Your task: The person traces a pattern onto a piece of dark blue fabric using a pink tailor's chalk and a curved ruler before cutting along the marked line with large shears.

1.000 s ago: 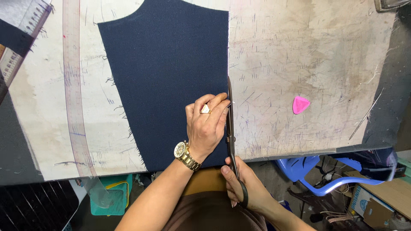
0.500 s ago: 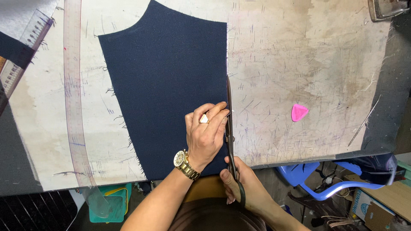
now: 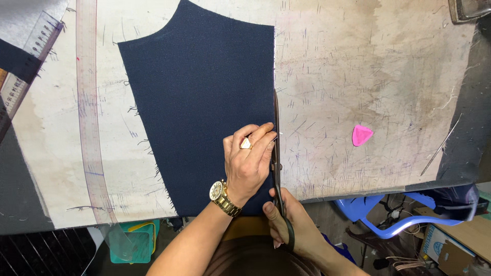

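A dark navy cut fabric piece (image 3: 199,102) lies flat on a worn, scratched cutting table (image 3: 358,66). My left hand (image 3: 249,158), with a ring and a gold wristwatch, presses flat on the fabric near its right edge. My right hand (image 3: 289,225) grips the handles of dark scissors (image 3: 276,153) at the table's near edge. The blades point away from me along the fabric's straight right edge, just right of my left fingertips.
A pink triangular tailor's chalk (image 3: 361,135) lies to the right. A clear curved ruler (image 3: 89,117) and a straight ruler (image 3: 28,61) lie at the left. Below the table edge are a blue plastic chair (image 3: 394,220), a teal bin (image 3: 135,240) and cardboard boxes (image 3: 450,250).
The view has shifted slightly, so the fabric sits a little lower in frame. Both hands and the scissors keep nearly the same place along the fabric's right edge.
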